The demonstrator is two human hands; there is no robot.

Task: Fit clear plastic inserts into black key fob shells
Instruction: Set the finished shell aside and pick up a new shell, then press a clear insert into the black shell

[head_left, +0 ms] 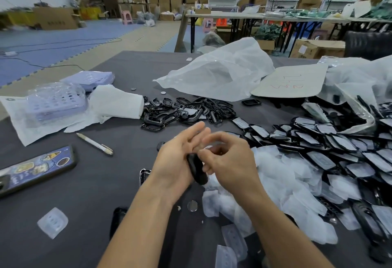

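My left hand (176,161) holds a black key fob shell (197,169) upright above the middle of the dark table, its fingers stretched up behind it. My right hand (230,158) curls over the shell's top from the right, fingertips pinched at its upper edge; what they pinch is hidden. A heap of clear plastic inserts (282,185) lies just to the right. One loose clear insert (53,222) lies at the near left. Black frame rings (186,112) are piled behind my hands. Film-covered black shells (339,151) spread across the right.
A phone in a decorated case (36,169) and a pen (95,143) lie at the left. Purple trays in plastic (57,102) sit on white paper at the far left. A big white bag (218,72) and a cardboard sheet (292,81) lie behind. A coin cell (192,206) rests near my wrists.
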